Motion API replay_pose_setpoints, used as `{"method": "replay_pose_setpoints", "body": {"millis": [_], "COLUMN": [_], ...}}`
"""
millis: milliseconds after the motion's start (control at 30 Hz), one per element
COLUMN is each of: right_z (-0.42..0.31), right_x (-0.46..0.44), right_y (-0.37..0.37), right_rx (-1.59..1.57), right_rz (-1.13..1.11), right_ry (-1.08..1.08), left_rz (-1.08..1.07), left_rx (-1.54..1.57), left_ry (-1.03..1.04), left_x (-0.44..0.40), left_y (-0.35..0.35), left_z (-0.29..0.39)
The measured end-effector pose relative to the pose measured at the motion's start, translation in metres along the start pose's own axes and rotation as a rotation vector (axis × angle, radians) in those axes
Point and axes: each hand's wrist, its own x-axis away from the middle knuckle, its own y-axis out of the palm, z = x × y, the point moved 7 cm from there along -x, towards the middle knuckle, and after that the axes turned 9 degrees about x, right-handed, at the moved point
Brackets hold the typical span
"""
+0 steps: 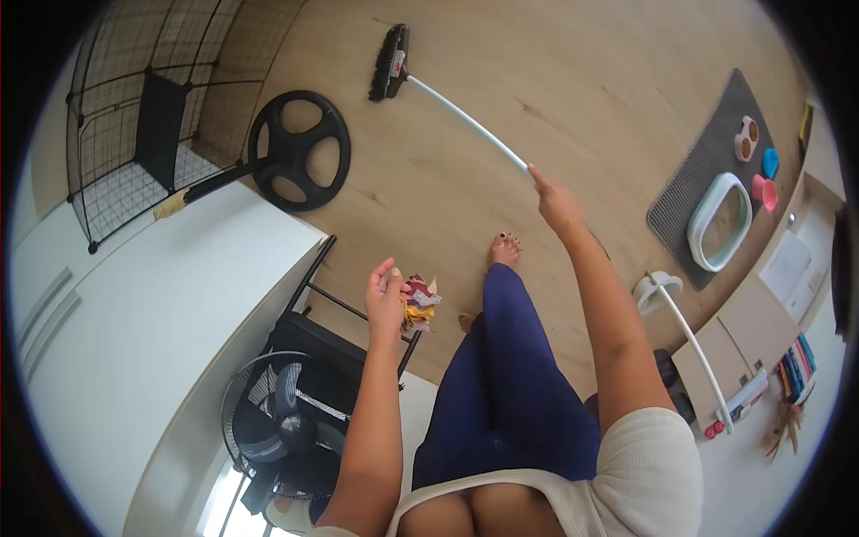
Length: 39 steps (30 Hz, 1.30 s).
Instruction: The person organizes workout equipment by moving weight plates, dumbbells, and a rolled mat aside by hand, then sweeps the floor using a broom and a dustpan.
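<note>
My right hand [557,204] is closed round the pale handle of a broom [470,121]. Its dark, bristled head [390,63] rests on the wooden floor, farther off and to the left. In my left hand [385,300] is a crumpled bundle of maroon, yellow and grey scraps [419,302]; whether they are paper, plastic or cloth I cannot tell. That hand is held above the floor, near a black metal frame [335,302].
On the left are a wire pen [134,107], a round black stand base [300,150], a white cabinet [170,286] and a fan [291,425]. To the right, a grey mat [684,192] bears a litter tray [719,222] and a double food bowl [746,139]. A white stand [658,291] is nearer.
</note>
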Motion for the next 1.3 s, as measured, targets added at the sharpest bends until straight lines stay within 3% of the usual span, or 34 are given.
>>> {"method": "replay_pose_setpoints", "body": {"millis": [167, 300, 400, 500, 633, 800, 900, 1033, 1067, 1167, 1300], "right_z": [0.184, 0.248, 0.241, 0.193, 0.126, 0.080, 0.041, 0.005, -0.015, -0.063, -0.078], "right_x": [0.166, 0.261, 0.346, 0.454, 0.539, 0.499, 0.388, 0.188, 0.142, 0.001, -0.110], "right_y": [-0.006, 0.031, 0.080, 0.137, 0.163, 0.084, -0.006, -0.095, -0.139, -0.170, -0.218], "right_rx": [-0.013, -0.073, -0.198, -0.359, -0.292, -0.305, -0.317, -0.277, -0.196, -0.048, 0.046], "right_rz": [0.084, 0.093, 0.079, -0.119, -0.374, -0.302, -0.006, -0.005, -0.109, -0.036, 0.015], "right_ry": [0.296, 0.575, 0.701, 0.909, 0.996, 0.965, 0.635, 0.306, 0.252, 0.091, 0.013], "left_rz": [-0.125, -0.184, -0.267, -0.360, -0.473, -0.520, -0.527, -0.495, -0.483, -0.442, -0.320], "left_rx": [-0.111, -0.241, -0.262, -0.335, -0.356, -0.436, -0.461, -0.512, -0.520, -0.529, -0.530], "left_ry": [0.041, 0.107, 0.140, 0.150, 0.142, 0.217, 0.185, 0.202, 0.240, 0.308, 0.292], "left_x": [0.001, 0.003, 0.007, 0.017, 0.027, 0.000, -0.036, -0.081, -0.094, -0.131, -0.172], "left_y": [0.035, 0.071, 0.107, 0.142, 0.182, 0.204, 0.200, 0.189, 0.183, 0.172, 0.150], "left_z": [0.027, 0.043, 0.049, 0.057, 0.075, 0.121, 0.160, 0.228, 0.248, 0.299, 0.328]}}
